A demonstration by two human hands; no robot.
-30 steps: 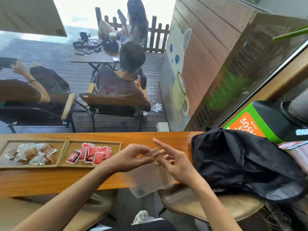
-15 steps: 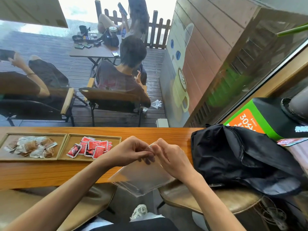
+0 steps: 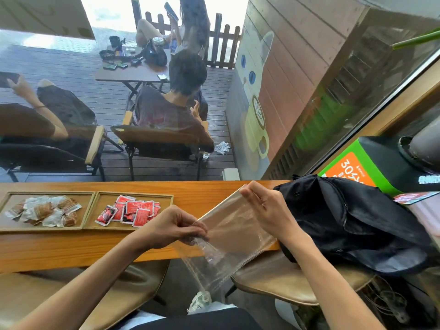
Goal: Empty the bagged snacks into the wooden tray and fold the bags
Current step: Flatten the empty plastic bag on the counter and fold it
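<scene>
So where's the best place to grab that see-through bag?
Probably by the two ends of its straight top edge, coming in from either side. The clear bag is floppy and hangs down, so the left hand and right hand pinching there keep it flat.

You sit in a café, at a narrow wooden bench (image 3: pixel 71 248) set against a large window. At 12 o'clock, through the glass, a wet plank deck (image 3: pixel 71 75) holds an outdoor table (image 3: pixel 133 73) with cups and phones, a picket fence (image 3: pixel 221 41) behind it, and people lounging in wooden-armed chairs (image 3: pixel 152 136). At 1 o'clock a mural (image 3: pixel 256 115) on the plank wall shows a cat over a latte cup. Cushioned stools (image 3: pixel 281 282) stand under your bench at 6 o'clock.
</scene>
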